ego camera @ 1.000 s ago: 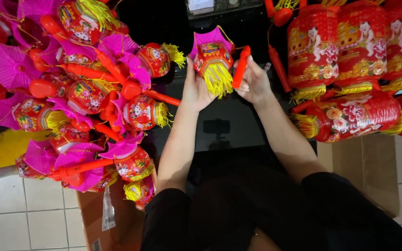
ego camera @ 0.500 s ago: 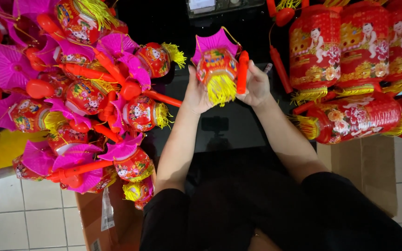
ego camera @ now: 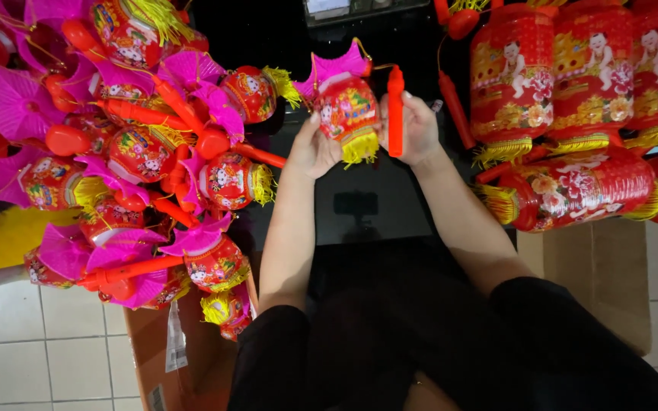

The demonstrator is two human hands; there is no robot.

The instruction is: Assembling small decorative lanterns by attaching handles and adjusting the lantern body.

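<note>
I hold a small red lantern [ego camera: 346, 106] with a pink fan-shaped top and a yellow fringe between both hands at the upper middle. My left hand [ego camera: 312, 148] cups the lantern's left side and fringe. My right hand [ego camera: 416, 128] grips its red plastic handle stick [ego camera: 395, 111], which stands upright just right of the lantern body. My forearms run down from there to black sleeves at the bottom.
A heap of similar small lanterns with pink tops and red handles [ego camera: 138, 152] fills the left. Larger red cylindrical lanterns with yellow fringes [ego camera: 573, 114] hang and lie at the right. A cardboard box [ego camera: 184, 358] sits on the white tiled floor [ego camera: 47, 358].
The lantern has risen a little and turned, and the red handle now stands upright in my right hand instead of leaning. Both hands stayed on it.
</note>
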